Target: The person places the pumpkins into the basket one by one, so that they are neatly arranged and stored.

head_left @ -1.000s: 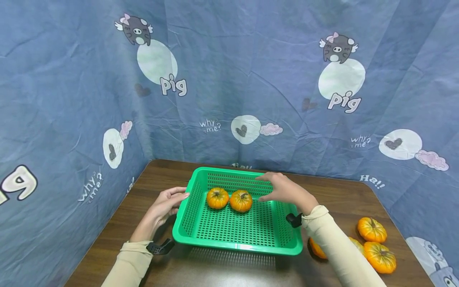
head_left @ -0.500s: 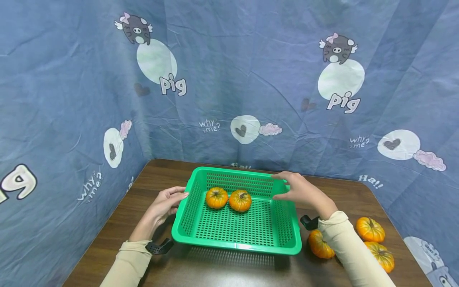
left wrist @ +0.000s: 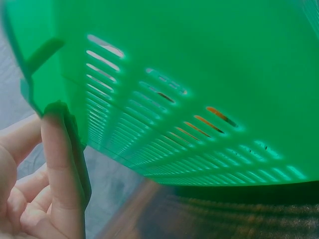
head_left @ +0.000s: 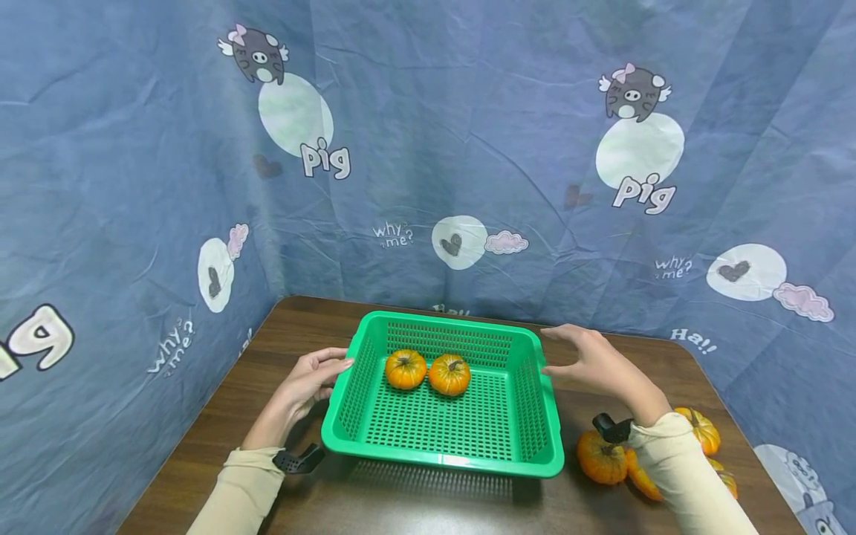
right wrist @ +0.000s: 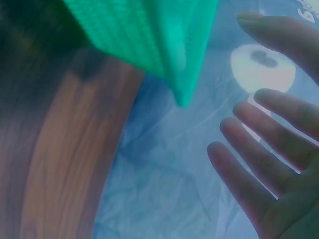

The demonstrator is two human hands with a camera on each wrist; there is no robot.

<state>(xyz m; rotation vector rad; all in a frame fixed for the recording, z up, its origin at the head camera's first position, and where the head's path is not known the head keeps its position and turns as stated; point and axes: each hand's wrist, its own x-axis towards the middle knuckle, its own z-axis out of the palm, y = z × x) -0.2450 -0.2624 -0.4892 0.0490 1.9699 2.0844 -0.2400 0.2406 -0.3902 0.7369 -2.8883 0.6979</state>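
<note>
A green plastic basket [head_left: 441,461] with slotted walls sits on the table. Inside it, toward the back left, two small orange pumpkins, one [head_left: 406,369] and another [head_left: 450,374], lie side by side. My left hand [head_left: 310,379] holds the basket's left rim, thumb on top; the left wrist view shows its fingers against the outside of the green wall [left wrist: 224,55]. Just beyond the right rim, my right hand [head_left: 591,364] has its fingers spread and extended and holds nothing. The right wrist view confirms a gap between those fingers and the basket [right wrist: 172,50].
Several more pumpkins, one of them nearest the basket [head_left: 602,457], lie on the brown wooden table [head_left: 314,316] at the right, partly hidden by the right forearm. Blue printed fabric [head_left: 428,148] hangs behind the table and along its sides.
My right hand has moved right, from above the basket's inside to beyond its right rim, its fingers still spread. My left hand, the basket and the two pumpkins in it stay put.
</note>
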